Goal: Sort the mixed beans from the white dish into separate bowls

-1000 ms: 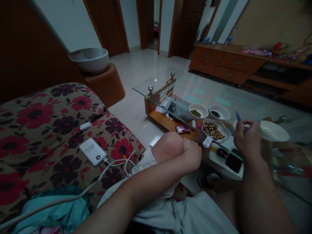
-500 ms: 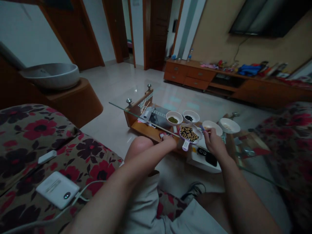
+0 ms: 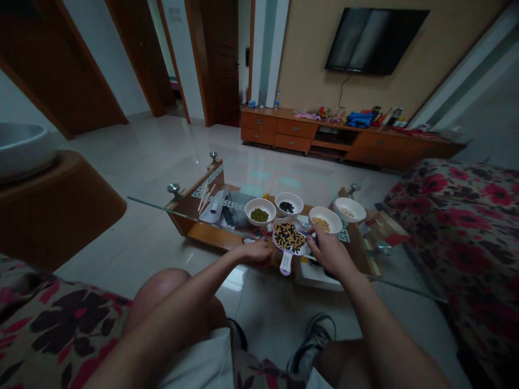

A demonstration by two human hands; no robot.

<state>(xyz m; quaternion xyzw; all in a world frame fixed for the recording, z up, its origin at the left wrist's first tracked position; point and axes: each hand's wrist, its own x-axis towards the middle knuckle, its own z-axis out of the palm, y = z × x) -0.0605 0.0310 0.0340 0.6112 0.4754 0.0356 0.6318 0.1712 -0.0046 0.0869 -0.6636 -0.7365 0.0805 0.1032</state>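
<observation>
A pan-shaped dish point(image 3: 286, 262) with a short handle holds mixed black and yellow beans point(image 3: 288, 237) on the glass table. My right hand point(image 3: 328, 249) is closed on a thin bluish tool point(image 3: 302, 232), its tip over the beans at the dish's right side; its exact kind is too small to tell. Just left of the dish, at the table's front edge, is my left hand point(image 3: 259, 252), its fingers mostly hidden. Behind the dish stand white bowls: one with green beans point(image 3: 259, 215), one with black beans point(image 3: 286, 207), one with yellow beans point(image 3: 321, 223), and one with pale pieces point(image 3: 346, 212).
The glass tabletop point(image 3: 162, 207) has a sharp front edge. On the shelf below lie a plastic roll point(image 3: 219, 204) and wooden sticks point(image 3: 206, 197); a white box point(image 3: 318, 278) is under the right side. A flowered sofa point(image 3: 77, 319) is at left, a TV cabinet point(image 3: 295, 128) behind.
The view has swung right, so the table appears further left. My right hand has brought the bluish tool from beside the bowls to the beans in the dish. My left hand stays near the edge.
</observation>
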